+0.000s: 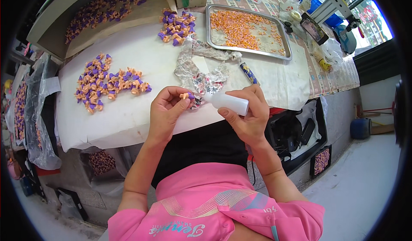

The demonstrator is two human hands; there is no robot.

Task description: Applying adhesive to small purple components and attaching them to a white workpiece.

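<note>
Between the thumb and fingers of my left hand (168,108) is a small peach-and-purple plastic figure (187,96). My right hand (250,114) is closed round a white squeeze bottle (231,103), tilted so its tip points left toward the figure. The tip comes close to the figure; whether they touch I cannot tell. Beyond both hands lies a crumpled floral cloth (206,80) on the white table covering (159,56). A dark blue tube (249,73) rests to the right of the cloth.
Piles of similar figures (105,82) lie on the left, with another pile (177,26) farther back. A metal tray (249,50) of small orange pieces stands at the back right. Beyond it a phone (314,28) sits on a stand. An open black case (300,133) is below right.
</note>
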